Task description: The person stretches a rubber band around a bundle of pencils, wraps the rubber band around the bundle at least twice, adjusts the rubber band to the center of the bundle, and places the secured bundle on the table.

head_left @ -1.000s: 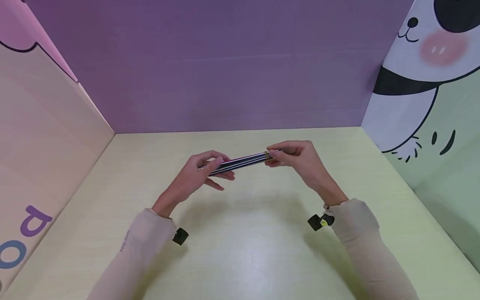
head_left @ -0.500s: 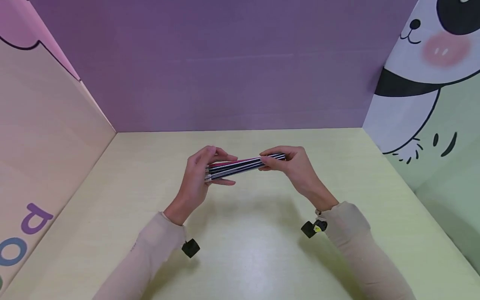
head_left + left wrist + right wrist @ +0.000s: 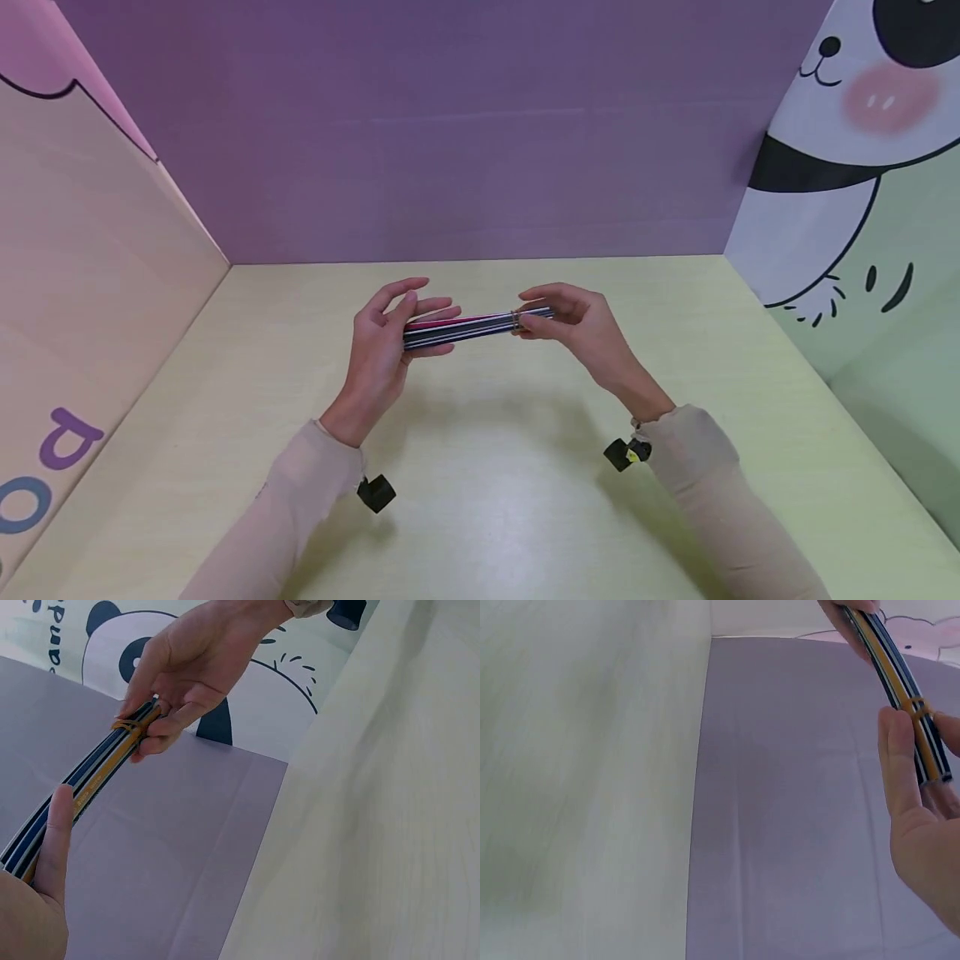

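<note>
A bundle of pencils (image 3: 465, 330), striped in dark and white with a pink-red one at its far side, is held above the table. An orange one (image 3: 101, 776) shows in the left wrist view. Near the bundle's right end is a rubber band (image 3: 916, 706). My right hand (image 3: 581, 325) pinches that end between thumb and fingers, right at the band. My left hand (image 3: 378, 342) stands around the other end, its fingers spread and fairly straight, the pencil ends against the palm. The thumb (image 3: 58, 832) overlaps the bundle in the left wrist view.
Beneath the hands is a pale wood-look table (image 3: 480, 500). A purple panel (image 3: 480, 150) rises behind it, with a pinkish panel (image 3: 97, 275) at left and a panda-printed green panel (image 3: 892, 317) at right. Small black wrist cameras hang at both cuffs.
The left thumb has lifted from the bundle and the left fingers have spread. The bundle's left end has moved toward the left palm. The right hand has shifted slightly left, still pinching the pencils.
</note>
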`<state>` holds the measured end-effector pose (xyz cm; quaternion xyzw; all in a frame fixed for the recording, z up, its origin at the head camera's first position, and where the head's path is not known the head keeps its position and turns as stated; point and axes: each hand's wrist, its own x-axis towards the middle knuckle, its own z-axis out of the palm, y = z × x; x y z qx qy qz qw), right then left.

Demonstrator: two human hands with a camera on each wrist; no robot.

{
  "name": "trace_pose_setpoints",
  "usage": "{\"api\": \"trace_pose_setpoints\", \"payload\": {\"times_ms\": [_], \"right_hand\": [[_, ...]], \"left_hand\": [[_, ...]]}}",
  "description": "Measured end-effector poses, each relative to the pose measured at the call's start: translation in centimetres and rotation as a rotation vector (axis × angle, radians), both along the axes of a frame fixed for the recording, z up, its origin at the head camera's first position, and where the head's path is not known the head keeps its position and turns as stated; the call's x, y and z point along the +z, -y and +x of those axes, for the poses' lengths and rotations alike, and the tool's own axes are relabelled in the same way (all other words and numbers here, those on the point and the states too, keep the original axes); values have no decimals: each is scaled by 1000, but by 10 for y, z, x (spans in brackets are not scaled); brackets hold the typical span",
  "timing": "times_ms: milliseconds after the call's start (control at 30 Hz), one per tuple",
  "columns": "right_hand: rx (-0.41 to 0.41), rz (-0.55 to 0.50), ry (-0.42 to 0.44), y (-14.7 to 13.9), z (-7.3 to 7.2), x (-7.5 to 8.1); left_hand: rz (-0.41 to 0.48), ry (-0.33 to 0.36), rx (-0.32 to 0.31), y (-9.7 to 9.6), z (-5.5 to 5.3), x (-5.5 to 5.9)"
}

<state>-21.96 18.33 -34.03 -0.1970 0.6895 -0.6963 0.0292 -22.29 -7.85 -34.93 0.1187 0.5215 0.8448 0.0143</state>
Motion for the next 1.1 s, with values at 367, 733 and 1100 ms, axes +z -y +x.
{"api": "trace_pose_setpoints", "payload": {"times_ms": [367, 733, 1100], "right_hand": [[95, 115, 28, 8, 2, -2], [15, 131, -44, -10, 2, 10], [38, 191, -30, -5, 2, 5]], "left_hand": [[9, 17, -80, -2, 5, 3], [47, -25, -53, 0, 7, 9], [86, -12, -130, -9, 12, 1]]}}
